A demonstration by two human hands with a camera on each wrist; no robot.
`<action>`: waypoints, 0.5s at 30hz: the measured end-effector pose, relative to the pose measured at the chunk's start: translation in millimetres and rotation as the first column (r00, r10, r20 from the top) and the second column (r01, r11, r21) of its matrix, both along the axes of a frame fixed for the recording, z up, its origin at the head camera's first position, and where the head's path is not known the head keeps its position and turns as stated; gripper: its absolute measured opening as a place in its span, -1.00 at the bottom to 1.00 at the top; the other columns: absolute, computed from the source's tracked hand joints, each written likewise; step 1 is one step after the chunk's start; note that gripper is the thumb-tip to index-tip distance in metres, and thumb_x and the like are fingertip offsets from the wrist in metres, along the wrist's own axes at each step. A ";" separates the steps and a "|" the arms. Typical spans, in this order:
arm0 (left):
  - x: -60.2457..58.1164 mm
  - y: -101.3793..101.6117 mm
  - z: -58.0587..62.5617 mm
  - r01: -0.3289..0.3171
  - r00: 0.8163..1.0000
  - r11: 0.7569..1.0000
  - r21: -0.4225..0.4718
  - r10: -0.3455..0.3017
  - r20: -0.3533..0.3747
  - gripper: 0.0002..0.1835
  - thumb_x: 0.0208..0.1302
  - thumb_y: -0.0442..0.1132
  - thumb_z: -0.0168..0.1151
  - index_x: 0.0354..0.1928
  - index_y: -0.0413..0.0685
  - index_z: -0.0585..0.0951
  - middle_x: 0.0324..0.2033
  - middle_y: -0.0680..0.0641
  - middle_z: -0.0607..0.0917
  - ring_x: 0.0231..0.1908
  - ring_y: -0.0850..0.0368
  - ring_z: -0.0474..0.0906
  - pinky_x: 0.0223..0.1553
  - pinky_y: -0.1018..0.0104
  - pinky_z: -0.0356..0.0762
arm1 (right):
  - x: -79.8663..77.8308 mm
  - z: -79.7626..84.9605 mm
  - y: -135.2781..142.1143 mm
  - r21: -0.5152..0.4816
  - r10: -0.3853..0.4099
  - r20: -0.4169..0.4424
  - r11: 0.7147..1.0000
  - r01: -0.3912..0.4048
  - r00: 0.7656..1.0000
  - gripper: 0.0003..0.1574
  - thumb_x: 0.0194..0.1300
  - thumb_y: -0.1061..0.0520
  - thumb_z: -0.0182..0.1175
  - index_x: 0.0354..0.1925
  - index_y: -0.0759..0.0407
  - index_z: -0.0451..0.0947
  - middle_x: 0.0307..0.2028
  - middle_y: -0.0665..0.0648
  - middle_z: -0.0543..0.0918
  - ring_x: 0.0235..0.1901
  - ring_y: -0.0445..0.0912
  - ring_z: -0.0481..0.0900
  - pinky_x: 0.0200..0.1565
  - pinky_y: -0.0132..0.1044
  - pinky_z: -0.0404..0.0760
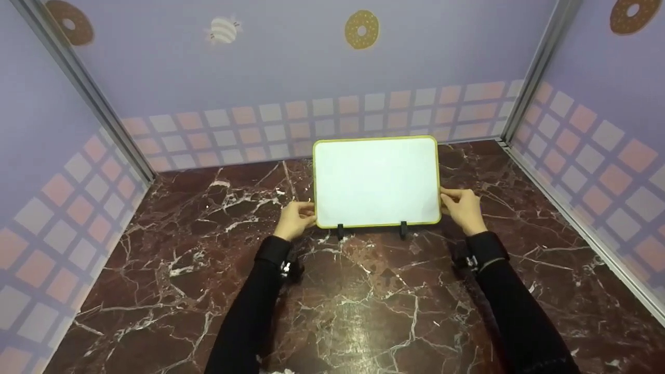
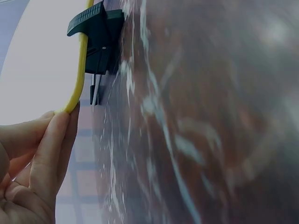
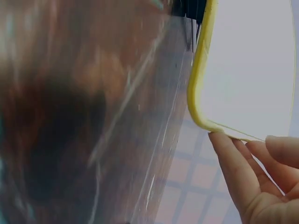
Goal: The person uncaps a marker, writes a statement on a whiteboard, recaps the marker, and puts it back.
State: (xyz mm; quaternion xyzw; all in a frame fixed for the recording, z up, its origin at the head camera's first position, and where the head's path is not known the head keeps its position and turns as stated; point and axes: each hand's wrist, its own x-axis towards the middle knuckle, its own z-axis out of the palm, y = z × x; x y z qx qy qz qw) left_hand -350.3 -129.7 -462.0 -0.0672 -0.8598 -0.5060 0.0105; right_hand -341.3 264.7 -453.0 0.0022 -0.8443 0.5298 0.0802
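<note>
A white dry-erase board (image 1: pixel 376 182) with a yellow frame leans back on a stand, its lower edge in two black stand hooks (image 1: pixel 403 229). My left hand (image 1: pixel 295 220) holds the board's left edge near the lower corner; in the left wrist view, thumb and fingertips (image 2: pixel 57 122) meet at the yellow corner. At the opposite side my right hand (image 1: pixel 464 210) holds the right edge low down. The right wrist view shows its fingertips (image 3: pixel 218 139) along the yellow rim, thumb toward the white face. The board's back is hidden.
The board stands on a dark red marbled tabletop (image 1: pixel 156 291) with white veins. Behind it rises a lilac wall (image 1: pixel 291 57) with donut pictures and pink and white squares. Similar panels close off the left (image 1: pixel 47 171) and right (image 1: pixel 608 145) sides, with grey metal posts in the corners.
</note>
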 end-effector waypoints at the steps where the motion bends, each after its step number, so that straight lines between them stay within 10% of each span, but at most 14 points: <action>1: 2.1 -4.2 0.3 0.004 1.000 1.000 0.002 -0.004 0.006 -0.60 0.23 -0.56 0.24 0.13 -0.49 0.56 -0.11 -0.45 0.69 -0.11 -0.25 0.71 -0.17 0.34 0.74 | 0.3 -0.7 -2.3 -0.018 0.014 0.000 1.000 -0.014 1.000 -0.54 0.49 0.29 0.01 0.27 0.48 0.40 0.12 0.53 0.56 0.07 0.29 0.62 0.04 -0.09 0.66; 8: 19.4 -32.6 1.8 0.020 0.999 1.000 0.021 -0.021 0.041 -0.56 0.23 -0.58 0.23 0.17 -0.53 0.51 -0.05 -0.48 0.65 -0.04 -0.28 0.68 -0.14 0.33 0.74 | 7.0 0.8 -19.3 -0.119 0.061 -0.008 0.991 -0.061 0.998 -0.55 0.37 0.38 0.15 0.20 0.49 0.46 0.17 0.47 0.53 0.07 0.27 0.61 -0.07 -0.19 0.72; 15: 34.6 -59.2 2.4 0.075 0.996 0.996 0.046 -0.077 0.040 -0.56 0.26 -0.52 0.25 0.18 -0.53 0.49 -0.09 -0.43 0.66 -0.10 -0.20 0.71 -0.09 0.27 0.74 | 2.6 -12.9 -28.7 -0.184 0.101 -0.007 0.978 -0.101 0.995 -0.49 0.28 0.41 0.24 0.20 0.46 0.49 0.11 0.52 0.56 -0.21 -0.28 0.72 -0.04 -0.15 0.72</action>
